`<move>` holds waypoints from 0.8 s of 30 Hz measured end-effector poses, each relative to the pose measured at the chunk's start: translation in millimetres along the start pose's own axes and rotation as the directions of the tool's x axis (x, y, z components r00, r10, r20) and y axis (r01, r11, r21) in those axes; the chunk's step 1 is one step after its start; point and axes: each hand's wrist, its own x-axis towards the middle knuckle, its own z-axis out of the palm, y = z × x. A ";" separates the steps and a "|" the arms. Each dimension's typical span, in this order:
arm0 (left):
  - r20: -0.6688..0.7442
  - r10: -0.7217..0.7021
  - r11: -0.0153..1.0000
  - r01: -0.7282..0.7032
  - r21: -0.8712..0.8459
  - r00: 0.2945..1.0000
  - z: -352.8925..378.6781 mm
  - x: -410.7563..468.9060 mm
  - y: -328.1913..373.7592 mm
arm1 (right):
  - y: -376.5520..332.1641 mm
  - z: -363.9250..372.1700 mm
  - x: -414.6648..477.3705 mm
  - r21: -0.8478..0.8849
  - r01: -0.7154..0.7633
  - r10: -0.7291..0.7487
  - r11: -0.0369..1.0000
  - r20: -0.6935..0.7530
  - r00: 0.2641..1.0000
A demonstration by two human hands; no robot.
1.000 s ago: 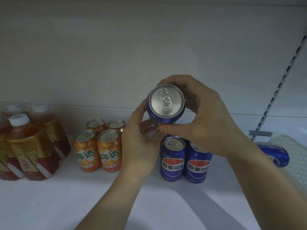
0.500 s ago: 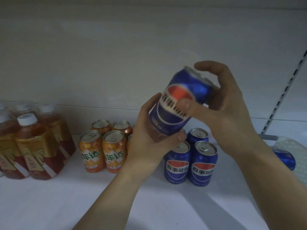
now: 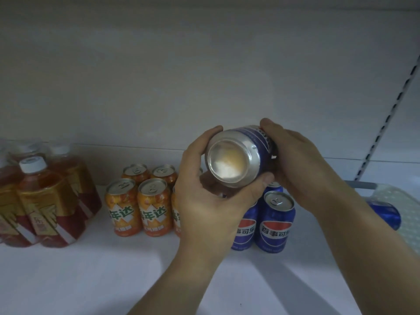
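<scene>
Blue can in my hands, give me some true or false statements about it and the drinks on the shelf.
1. The left hand and the right hand both hold the blue can. True.
2. The can's pull-tab top faces the camera. False: its bare bottom does.
3. The orange cans stand left of the shelved blue cans. True.
4. The orange cans lie on their sides. False: they stand upright.
5. The bottles have white caps. True.
</scene>
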 end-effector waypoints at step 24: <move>0.222 -0.343 0.930 0.297 0.215 0.913 1.0 -4.5 -8.6 | -5.6 -21.2 -14.1 -0.167 0.443 -0.447 0.881 0.015 0.894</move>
